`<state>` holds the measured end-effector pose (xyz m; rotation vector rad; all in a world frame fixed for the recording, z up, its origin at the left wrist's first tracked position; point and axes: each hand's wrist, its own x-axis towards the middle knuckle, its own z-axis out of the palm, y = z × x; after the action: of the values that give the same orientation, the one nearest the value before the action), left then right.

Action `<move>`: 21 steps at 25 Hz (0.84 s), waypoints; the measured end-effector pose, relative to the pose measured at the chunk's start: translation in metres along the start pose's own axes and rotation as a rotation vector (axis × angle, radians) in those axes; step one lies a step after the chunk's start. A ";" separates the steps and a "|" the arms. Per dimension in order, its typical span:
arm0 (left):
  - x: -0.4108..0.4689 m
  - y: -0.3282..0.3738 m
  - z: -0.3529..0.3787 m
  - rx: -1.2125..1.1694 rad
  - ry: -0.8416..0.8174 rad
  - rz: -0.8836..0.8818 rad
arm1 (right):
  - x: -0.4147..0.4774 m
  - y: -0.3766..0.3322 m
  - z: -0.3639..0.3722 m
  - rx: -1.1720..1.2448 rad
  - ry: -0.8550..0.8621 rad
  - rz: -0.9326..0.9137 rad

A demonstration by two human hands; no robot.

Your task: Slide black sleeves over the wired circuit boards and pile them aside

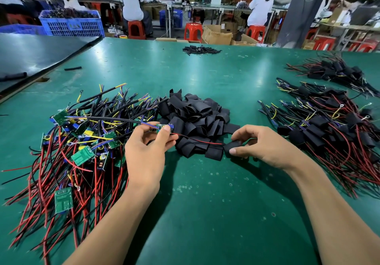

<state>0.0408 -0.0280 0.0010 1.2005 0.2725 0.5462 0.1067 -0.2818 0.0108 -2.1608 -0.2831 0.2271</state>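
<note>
**Board and sleeve held in the hands, wire ends at the sleeve**

A small green circuit board (163, 127) is held just above the tabletop (205, 192), in front of the centre heap. It is pinched between thumb and curled fingers of the left hand (146, 147). Blue components are seen on its edge, and a dark cable with blue and yellow cores runs off to the left. A thin red-and-black wire pair (197, 140) is led from the board rightward to a single black sleeve (233, 144). The sleeve is flat, matte and short, and is gripped between thumb and bent fingers of the right hand (263, 143). The wire tips are seen at the sleeve's left end; whether they have entered it cannot be told.

Just behind both hands a loose heap of black sleeves (197, 116) is noted, many of them creased flat or gaping open. On the left a tangle of bare boards (82, 141) with red, black and yellow leads is spread out. On the right a pile of sleeved boards (329, 129) is laid with leads fanned out, and a second sleeved pile (337, 71) lies further back. A small heap of narrow black tubing (200, 49) is seen near the far edge. Beyond the tabletop, a blue crate (72, 22) and red stools (193, 31) are noted.
</note>
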 end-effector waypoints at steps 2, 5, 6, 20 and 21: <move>0.000 0.000 0.000 0.004 0.002 0.003 | 0.000 0.000 0.000 -0.043 -0.003 -0.005; 0.000 0.000 0.000 0.013 0.009 0.010 | -0.001 0.000 -0.001 -0.100 0.006 -0.020; 0.000 0.000 0.000 0.016 0.010 0.013 | -0.001 -0.001 -0.001 -0.112 0.009 -0.024; -0.003 0.004 0.000 -0.013 0.023 0.012 | -0.001 0.005 -0.007 0.147 0.025 -0.033; -0.003 0.005 0.000 -0.023 0.024 0.006 | -0.002 0.005 -0.006 0.164 0.023 -0.036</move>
<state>0.0372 -0.0280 0.0049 1.1741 0.2821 0.5680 0.1072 -0.2900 0.0102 -1.9938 -0.2801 0.1984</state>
